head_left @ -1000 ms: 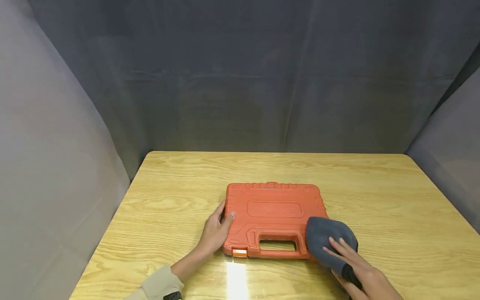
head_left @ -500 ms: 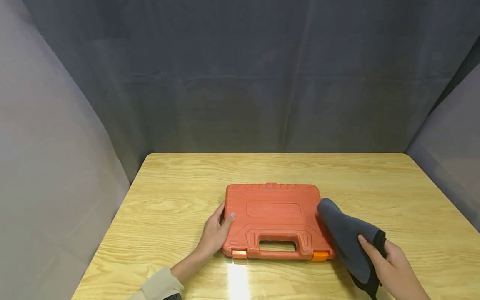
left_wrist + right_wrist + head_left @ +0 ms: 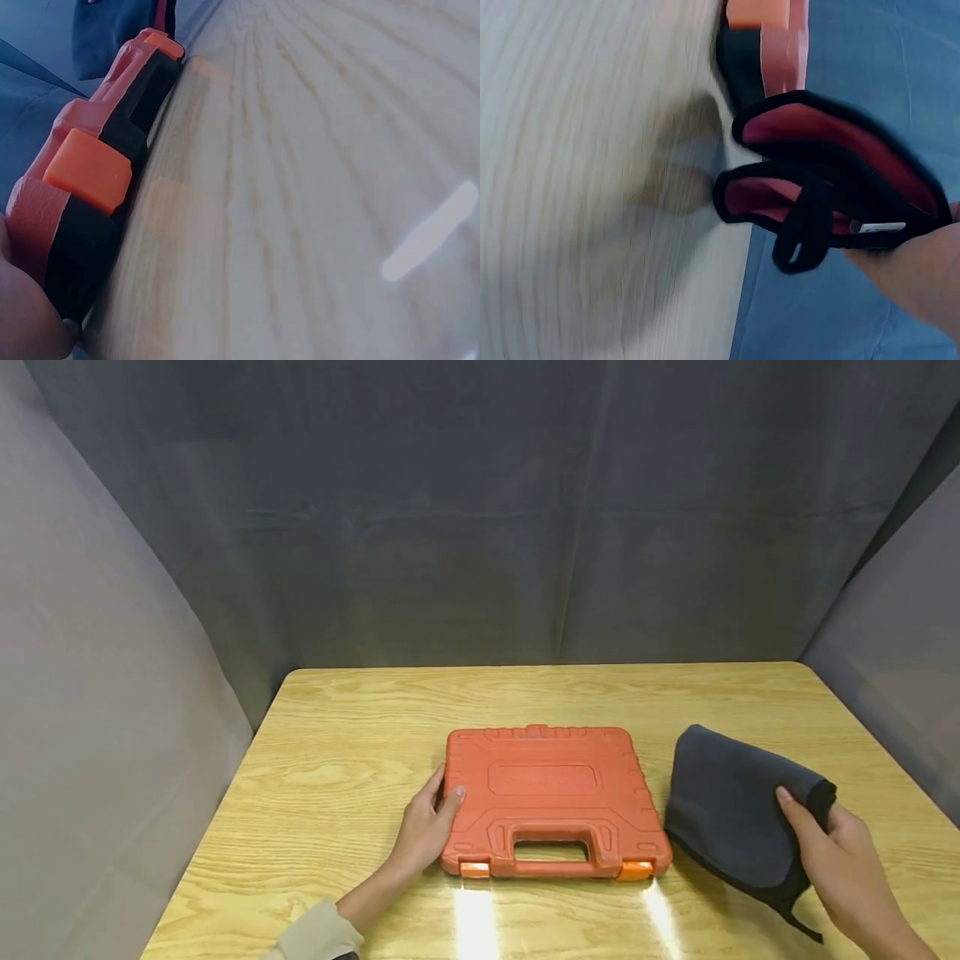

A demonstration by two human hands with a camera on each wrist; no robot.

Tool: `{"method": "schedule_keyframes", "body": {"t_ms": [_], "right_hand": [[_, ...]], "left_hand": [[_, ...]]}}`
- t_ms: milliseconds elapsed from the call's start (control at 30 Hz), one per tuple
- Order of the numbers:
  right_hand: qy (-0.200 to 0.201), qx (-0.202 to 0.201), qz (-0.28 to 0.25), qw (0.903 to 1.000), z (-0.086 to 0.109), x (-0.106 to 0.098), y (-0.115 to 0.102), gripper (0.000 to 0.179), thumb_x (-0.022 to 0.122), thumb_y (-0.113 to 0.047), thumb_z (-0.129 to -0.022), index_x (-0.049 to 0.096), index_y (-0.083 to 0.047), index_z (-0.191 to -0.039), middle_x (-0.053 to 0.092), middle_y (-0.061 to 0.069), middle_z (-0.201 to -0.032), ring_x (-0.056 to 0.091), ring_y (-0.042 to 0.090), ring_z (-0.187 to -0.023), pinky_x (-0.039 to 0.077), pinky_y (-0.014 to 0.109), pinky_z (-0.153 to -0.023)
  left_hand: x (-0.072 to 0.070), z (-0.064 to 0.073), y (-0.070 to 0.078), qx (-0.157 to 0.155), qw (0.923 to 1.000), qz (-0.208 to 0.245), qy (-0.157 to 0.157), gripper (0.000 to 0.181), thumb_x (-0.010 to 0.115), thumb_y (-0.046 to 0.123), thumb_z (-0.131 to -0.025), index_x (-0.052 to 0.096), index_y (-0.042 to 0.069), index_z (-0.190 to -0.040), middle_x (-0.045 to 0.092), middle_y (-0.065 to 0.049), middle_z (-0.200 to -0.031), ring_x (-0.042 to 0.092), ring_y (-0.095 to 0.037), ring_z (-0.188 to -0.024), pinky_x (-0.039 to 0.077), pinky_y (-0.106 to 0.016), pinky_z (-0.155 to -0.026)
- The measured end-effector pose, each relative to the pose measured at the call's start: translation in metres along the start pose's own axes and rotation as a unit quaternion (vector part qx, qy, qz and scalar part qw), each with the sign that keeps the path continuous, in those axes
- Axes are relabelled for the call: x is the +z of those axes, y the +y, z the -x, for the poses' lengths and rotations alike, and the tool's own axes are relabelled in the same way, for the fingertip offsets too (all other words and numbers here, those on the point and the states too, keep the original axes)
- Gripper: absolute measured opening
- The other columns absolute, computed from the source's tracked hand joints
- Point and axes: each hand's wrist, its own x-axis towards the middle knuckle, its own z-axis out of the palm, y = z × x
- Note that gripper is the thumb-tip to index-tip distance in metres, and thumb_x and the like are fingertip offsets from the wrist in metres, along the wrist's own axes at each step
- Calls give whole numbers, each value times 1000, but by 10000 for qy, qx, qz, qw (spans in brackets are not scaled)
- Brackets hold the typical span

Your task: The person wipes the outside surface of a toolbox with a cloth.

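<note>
A closed red plastic carrying case [image 3: 551,785] with an oval handle opening and two orange latches lies flat on the table. My left hand [image 3: 423,827] grips its left side, thumb on top and fingers along the edge. In the left wrist view, the case [image 3: 82,116] shows a red upper half and a black lower half. To the right of the case, my right hand [image 3: 840,856] pinches a folded dark grey cloth [image 3: 731,810] near its right edge. The right wrist view shows the cloth [image 3: 810,124] with black edging, a reddish inner side and a hanging loop.
The wooden table [image 3: 360,760] extends around the case, with bright light reflections near its front. A dark curtain [image 3: 450,527] closes off the back, and pale fabric walls [image 3: 97,693] stand at both sides.
My right hand has drawn the cloth off the case's lower right corner and moved it right, uncovering the right orange latch. My left hand keeps its hold on the case.
</note>
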Motion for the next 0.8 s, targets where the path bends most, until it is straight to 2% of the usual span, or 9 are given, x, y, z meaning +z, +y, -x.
{"method": "schedule_keyframes", "body": {"t_ms": [67,267,367,433,500,533,600,667,800], "right_hand": [[225,81,293,9993,-5,-7,3,61,39,-35,-108,41,20,-135,57,38,-113,50,-14,-71,50,16,-56],[1019,71,650,9926,-17,-28,12,56,39,-28,-107,41,21,-133,49,47,-116,38,-19,-66,42,10,-50],[1520,-499,357,9865,-24,-36,20,40,42,-19,-107,53,10,-132,65,10,-106,41,-22,-74,43,5,-62],[1883,-926,218,9775,-30,-40,26,25,44,-13,-105,62,-6,-122,58,-19,-99,42,-23,-83,37,1,-71],[1946,-1234,353,9724,-34,-42,31,26,42,-10,-105,62,-8,-122,60,-19,-104,57,-4,-105,34,4,-90],[1942,-1363,567,9698,-35,-43,32,24,42,-9,-105,62,-6,-119,67,-7,-107,61,12,-111,38,14,-100],[1668,-1409,1176,9688,-36,-42,36,31,41,-9,-106,56,7,-126,65,25,-116,58,44,-115,43,42,-106],[1116,-1526,1744,9663,-35,-39,40,41,40,-10,-107,41,15,-139,47,50,-121,43,69,-110,41,69,-93],[-102,-1960,2136,9570,-33,-24,48,46,44,-9,-107,36,10,-148,48,45,-127,54,62,-96,46,65,-69]], "left_hand": [[0,0,0,12,10000,-23,7,67,52,32,-106,24,-3,-156,33,-22,-156,34,-33,-142,33,-43,-112],[-1,1,0,65,10000,20,13,66,53,30,-106,25,-4,-155,33,-24,-155,33,-34,-142,31,-46,-112],[-1,2,2,52,9999,100,26,66,53,28,-106,24,-5,-155,31,-25,-155,32,-35,-142,31,-47,-113],[0,2,2,59,9999,147,41,65,53,26,-106,24,-6,-155,31,-25,-156,32,-35,-142,31,-47,-113],[0,2,2,79,9998,165,59,65,53,25,-105,25,-7,-154,31,-26,-155,32,-36,-142,31,-48,-112],[0,2,2,88,9998,161,74,64,53,24,-105,25,-6,-154,31,-26,-155,33,-36,-142,31,-48,-112],[0,1,2,95,9998,145,83,64,53,25,-105,26,-6,-154,32,-25,-155,33,-35,-142,32,-47,-112],[0,1,2,84,9999,123,86,64,54,26,-105,26,-4,-155,32,-24,-155,32,-34,-142,31,-46,-113],[0,1,3,53,9999,125,69,65,54,27,-105,26,-3,-155,31,-23,-156,31,-33,-143,31,-46,-113]]}}
